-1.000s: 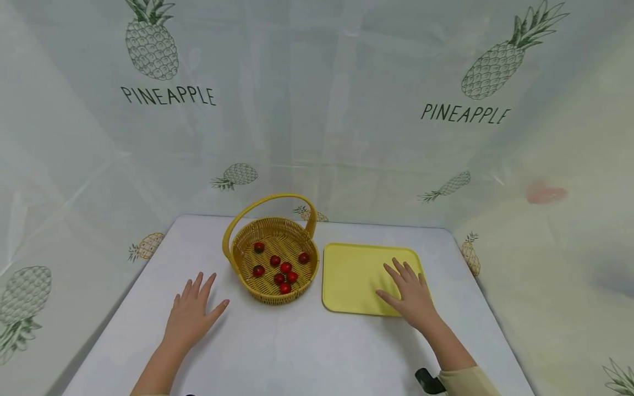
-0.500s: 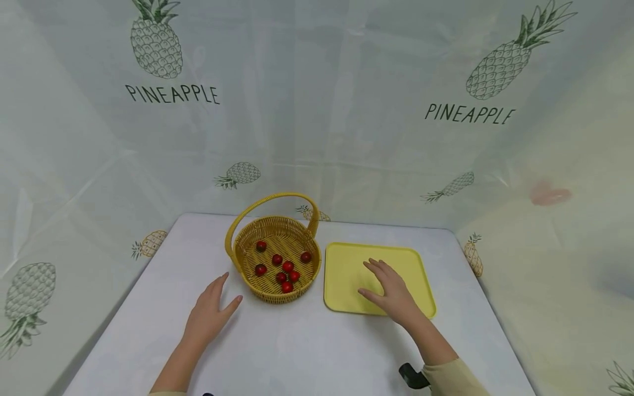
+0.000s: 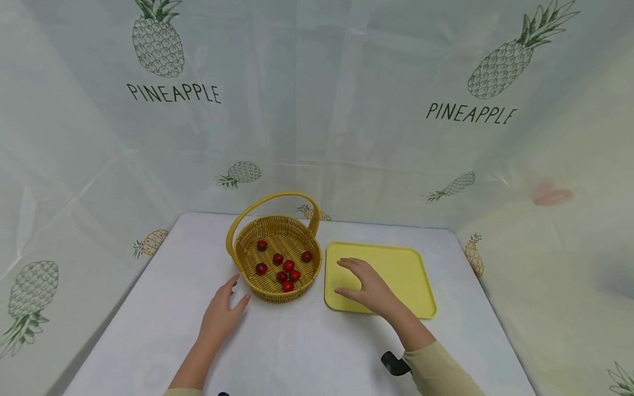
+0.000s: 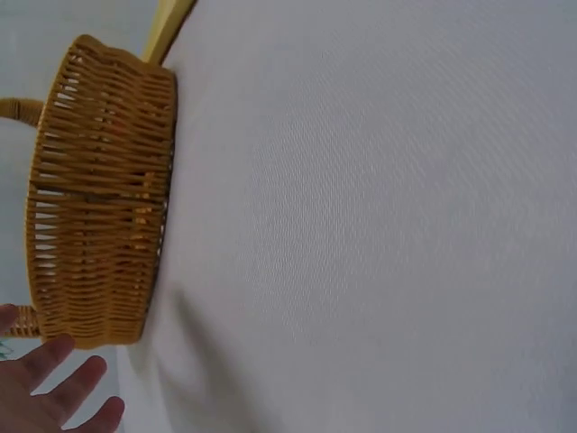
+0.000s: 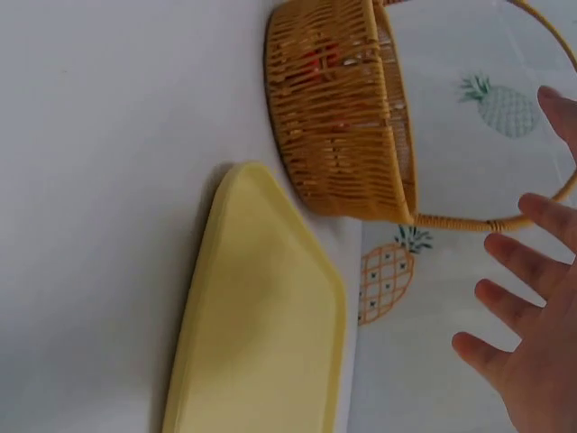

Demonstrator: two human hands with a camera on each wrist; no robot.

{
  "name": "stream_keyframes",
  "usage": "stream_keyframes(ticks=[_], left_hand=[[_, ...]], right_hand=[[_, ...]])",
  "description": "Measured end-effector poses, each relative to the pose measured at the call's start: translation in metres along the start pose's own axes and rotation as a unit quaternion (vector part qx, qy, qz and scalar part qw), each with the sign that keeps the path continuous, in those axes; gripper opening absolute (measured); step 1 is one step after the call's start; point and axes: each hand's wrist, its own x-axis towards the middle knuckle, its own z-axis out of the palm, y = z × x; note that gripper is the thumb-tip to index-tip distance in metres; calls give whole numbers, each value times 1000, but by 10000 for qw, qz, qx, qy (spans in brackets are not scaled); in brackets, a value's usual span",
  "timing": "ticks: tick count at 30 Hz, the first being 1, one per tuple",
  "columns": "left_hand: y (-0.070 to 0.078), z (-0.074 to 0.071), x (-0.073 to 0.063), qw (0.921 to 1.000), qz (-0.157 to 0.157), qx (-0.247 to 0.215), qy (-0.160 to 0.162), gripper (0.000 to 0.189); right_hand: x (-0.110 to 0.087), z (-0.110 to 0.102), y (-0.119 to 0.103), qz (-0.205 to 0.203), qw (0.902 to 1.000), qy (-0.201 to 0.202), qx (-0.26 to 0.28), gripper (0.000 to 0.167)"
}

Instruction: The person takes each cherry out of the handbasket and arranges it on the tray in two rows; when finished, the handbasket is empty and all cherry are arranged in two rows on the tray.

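Basket (image 3: 275, 296) stands toward eleven o'clock on the table (image 3: 297, 352), its handle (image 3: 278, 194) spanning eight to two. Left hand (image 3: 220, 316) hangs near its seven o'clock side, right hand (image 3: 366, 286) over the yellow tray (image 3: 401, 269) toward four, both with fingers parted.

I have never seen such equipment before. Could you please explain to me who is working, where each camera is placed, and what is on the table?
There is no robot here: the left grip and right grip are simply a person's bare hands. The wide picture comes from a camera on the head, looking forward and down. The other two come from wrist cameras, so their scenes look turned sideways.

On the white table are a handled wicker basket with small round red fruits inside, and a yellow tray. Behind is a sheet printed with pineapples.

Neither grip holds anything: the left is close beside the basket, the right above the tray.
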Motion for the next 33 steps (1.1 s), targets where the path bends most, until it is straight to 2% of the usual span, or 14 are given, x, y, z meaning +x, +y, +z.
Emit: stream_keyframes(ticks=[11,18,25,29,33], left_hand=[[7,14,8,9951,-418,-895,26,63],[14,22,12,9834,-708,-1646,268,62],[15,31,14,9721,-915,-2111,451,63],[16,35,14,9679,-915,-2289,495,67],[15,38,15,9629,-916,-2486,520,68]], right_hand=[[32,11,-20,-116,9981,-507,339,60],[51,24,-28,-144,9936,-720,857,54],[68,35,-38,10,9877,-1036,1172,54],[77,40,-42,176,9830,-1241,1342,54],[85,44,-46,329,9820,-1360,1266,53]])
